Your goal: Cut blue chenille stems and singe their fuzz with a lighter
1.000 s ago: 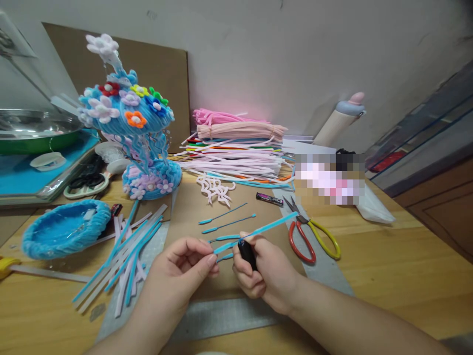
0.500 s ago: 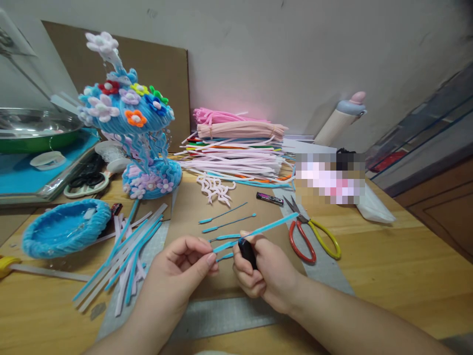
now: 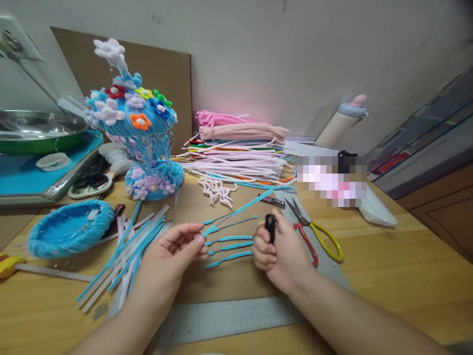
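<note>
My left hand pinches one end of a blue pipe cleaner, which slants up and away to the right. Just past my fingertips, a stretch of it looks thinned. My right hand is wrapped round a small black tool; its working end is hidden, and it stands apart from the pipe cleaner. Between my hands, several short blue pipe cleaners lie in rows on a brown board, some with thin dark stretches.
Scissors with red and yellow handles lie right. Pipe cleaner bundles are stacked behind white twisted pieces. A flowered blue ornament, a blue fuzzy dish and loose strips stand left. A bottle leans at the back.
My right hand with the black tool has come off the pipe cleaner and moved right. The pipe cleaner's far end has swung up and left, and a thinned stretch now shows.
</note>
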The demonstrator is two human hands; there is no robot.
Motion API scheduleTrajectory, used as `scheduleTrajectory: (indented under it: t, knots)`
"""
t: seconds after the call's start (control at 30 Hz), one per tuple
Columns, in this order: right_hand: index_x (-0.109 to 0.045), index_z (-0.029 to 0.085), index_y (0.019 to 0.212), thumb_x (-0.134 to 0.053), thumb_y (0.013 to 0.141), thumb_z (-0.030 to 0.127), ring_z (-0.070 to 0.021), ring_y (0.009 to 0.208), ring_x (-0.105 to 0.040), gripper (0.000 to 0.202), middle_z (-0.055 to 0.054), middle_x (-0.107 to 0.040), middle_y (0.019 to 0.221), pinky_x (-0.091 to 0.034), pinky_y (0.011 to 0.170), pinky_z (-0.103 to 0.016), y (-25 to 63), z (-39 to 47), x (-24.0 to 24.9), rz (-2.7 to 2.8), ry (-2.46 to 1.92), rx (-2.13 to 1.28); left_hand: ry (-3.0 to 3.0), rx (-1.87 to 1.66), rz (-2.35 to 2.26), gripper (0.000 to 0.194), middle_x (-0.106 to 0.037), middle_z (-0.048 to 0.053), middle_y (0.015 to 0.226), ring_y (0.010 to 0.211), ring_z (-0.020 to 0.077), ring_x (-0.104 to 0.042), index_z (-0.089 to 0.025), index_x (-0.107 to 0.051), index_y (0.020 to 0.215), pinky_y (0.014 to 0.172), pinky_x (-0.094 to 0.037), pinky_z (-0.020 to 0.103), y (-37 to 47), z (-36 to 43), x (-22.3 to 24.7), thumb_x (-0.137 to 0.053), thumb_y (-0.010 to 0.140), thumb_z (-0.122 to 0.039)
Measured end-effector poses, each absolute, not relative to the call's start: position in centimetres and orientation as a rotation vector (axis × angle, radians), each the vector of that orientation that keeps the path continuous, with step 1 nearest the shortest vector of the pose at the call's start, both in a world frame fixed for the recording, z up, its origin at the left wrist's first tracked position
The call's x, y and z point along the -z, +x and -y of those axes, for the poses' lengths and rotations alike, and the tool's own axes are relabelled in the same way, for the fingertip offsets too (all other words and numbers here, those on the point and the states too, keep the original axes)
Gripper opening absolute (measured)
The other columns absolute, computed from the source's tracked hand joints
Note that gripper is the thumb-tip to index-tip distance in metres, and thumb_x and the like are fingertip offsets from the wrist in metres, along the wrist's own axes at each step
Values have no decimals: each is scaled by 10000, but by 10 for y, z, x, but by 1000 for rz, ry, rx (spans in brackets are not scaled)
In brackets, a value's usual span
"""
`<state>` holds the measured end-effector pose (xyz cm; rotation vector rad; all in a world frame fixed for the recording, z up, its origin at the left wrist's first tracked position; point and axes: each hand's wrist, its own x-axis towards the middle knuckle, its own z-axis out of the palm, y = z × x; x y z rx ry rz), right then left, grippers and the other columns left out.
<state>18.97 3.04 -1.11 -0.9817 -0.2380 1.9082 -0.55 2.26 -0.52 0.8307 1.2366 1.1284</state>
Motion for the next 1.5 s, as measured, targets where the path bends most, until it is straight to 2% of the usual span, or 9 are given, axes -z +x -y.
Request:
scheduleTrajectory:
  t: [0.13, 0.23, 0.37, 0.43, 0.57, 0.77, 1.03, 1.33, 1.5]
  knots:
    - [-366, 201, 551, -355, 826, 366, -68, 313, -195, 321, 74, -259, 392, -139, 327, -194, 212, -47, 8, 255, -1002, -1441, 932, -1087, -1323, 260, -675, 4, 668, 615, 121, -633, -140, -661, 829, 652, -517, 233, -13, -37, 16, -743, 636, -294]
    - [-403, 206, 593, -355, 818, 392, -73, 341, -272, 296, 65, -305, 441, -179, 343, -196, 227, -60, 8, 383, -1014, -1288, 1037, -1040, -1373, 255, -666, 12, 633, 607, 145, -629, -139, -654, 790, 634, -517, 263, -16, -41, 20, -732, 631, -322]
    - [-449, 218, 700, -367, 811, 528, -78, 364, -312, 339, 68, -366, 493, -198, 343, -188, 232, -73, 15, 487, -1093, -1261, 1275, -932, -1461, 212, -660, 18, 631, 539, 154, -596, -166, -662, 767, 528, -478, 257, -17, -40, 25, -683, 661, -349]
    - [-458, 222, 753, -412, 794, 547, -75, 371, -317, 330, 72, -387, 508, -196, 342, -179, 230, -76, 18, 518, -1110, -1235, 1457, -910, -1495, 176, -668, 20, 661, 565, 163, -595, -192, -672, 770, 552, -464, 263, -18, -40, 28, -648, 694, -348]
    - [-440, 223, 761, -487, 778, 492, -70, 391, -336, 273, 72, -403, 527, -206, 342, -167, 225, -76, 20, 549, -1114, -1158, 1786, -845, -1549, 144, -678, 27, 746, 696, 192, -609, -221, -675, 792, 660, -451, 289, -22, -41, 34, -577, 752, -319]
    - [-404, 222, 707, -501, 769, 483, -69, 393, -340, 285, 68, -407, 535, -222, 334, -172, 225, -76, 20, 544, -1089, -1093, 2007, -700, -1520, 158, -656, 35, 836, 787, 205, -588, -227, -647, 841, 721, -434, 318, -25, -43, 31, -501, 785, -253]
    - [-433, 219, 735, -499, 778, 485, -72, 409, -354, 277, 62, -414, 553, -241, 344, -171, 221, -72, 20, 597, -1056, -1140, 2039, -567, -1556, 116, -582, 17, 740, 684, 187, -546, -219, -608, 721, 601, -401, 291, -24, -39, 22, -517, 767, -273]
    - [-453, 222, 775, -497, 774, 497, -72, 430, -355, 278, 62, -426, 580, -244, 353, -163, 221, -72, 22, 627, -1100, -1154, 2035, -460, -1548, 108, -598, 30, 815, 703, 187, -568, -217, -607, 763, 615, -406, 291, -24, -38, 21, -502, 765, -243]
    - [-478, 214, 761, -554, 765, 442, -71, 453, -377, 241, 47, -483, 606, -254, 362, -158, 229, -74, 24, 803, -1245, -1130, 2057, -416, -1580, 112, -588, 30, 833, 714, 182, -569, -215, -595, 745, 645, -406, 284, -23, -37, 21, -490, 775, -240]
